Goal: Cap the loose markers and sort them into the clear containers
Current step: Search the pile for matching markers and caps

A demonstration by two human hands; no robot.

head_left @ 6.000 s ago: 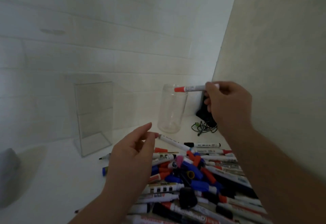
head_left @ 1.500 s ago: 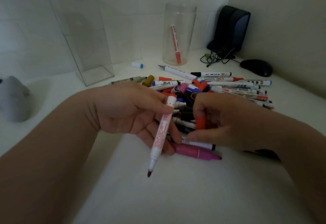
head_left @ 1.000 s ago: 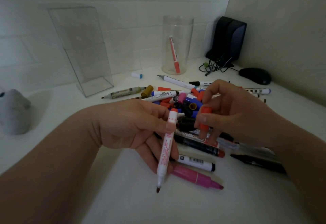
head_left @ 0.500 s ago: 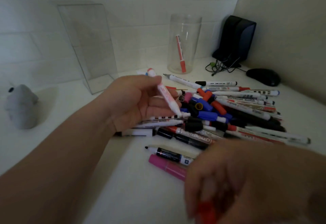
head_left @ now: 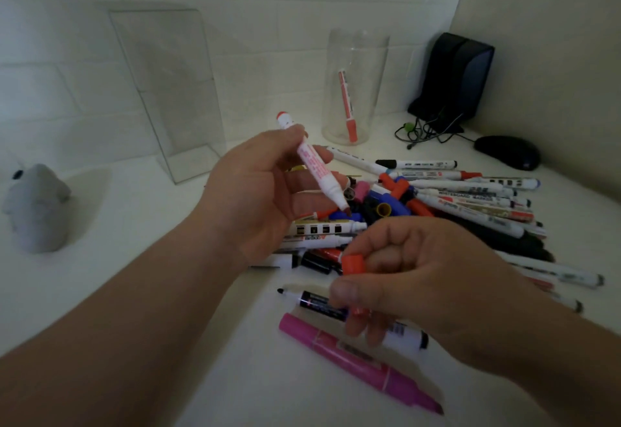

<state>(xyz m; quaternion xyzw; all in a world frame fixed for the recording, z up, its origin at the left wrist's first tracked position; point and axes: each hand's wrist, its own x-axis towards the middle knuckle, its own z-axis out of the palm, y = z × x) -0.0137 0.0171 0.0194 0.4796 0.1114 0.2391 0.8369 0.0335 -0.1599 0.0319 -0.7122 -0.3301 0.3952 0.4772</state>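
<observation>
My left hand (head_left: 258,198) pinches an uncapped white marker with red print (head_left: 314,166), its tip pointing down to the right. My right hand (head_left: 423,287) pinches a red cap (head_left: 353,264) just below and right of that tip, its open end toward the tip. A heap of loose markers and caps (head_left: 447,198) lies on the white desk behind both hands. At the back stands a clear round jar (head_left: 361,57) with one red-capped marker (head_left: 347,107) inside, and left of it a clear rectangular container (head_left: 168,90) with nothing in it.
A pink marker (head_left: 356,361) and a black-tipped white marker (head_left: 312,300) lie in front of my right hand. A black speaker (head_left: 453,80) with cables and a black mouse (head_left: 507,156) sit in the right corner. A grey figurine (head_left: 35,208) stands at far left.
My right hand has come up from the lower edge with the red cap and now sits close to the marker's tip. My left hand keeps the marker tilted tip-down to the right.
</observation>
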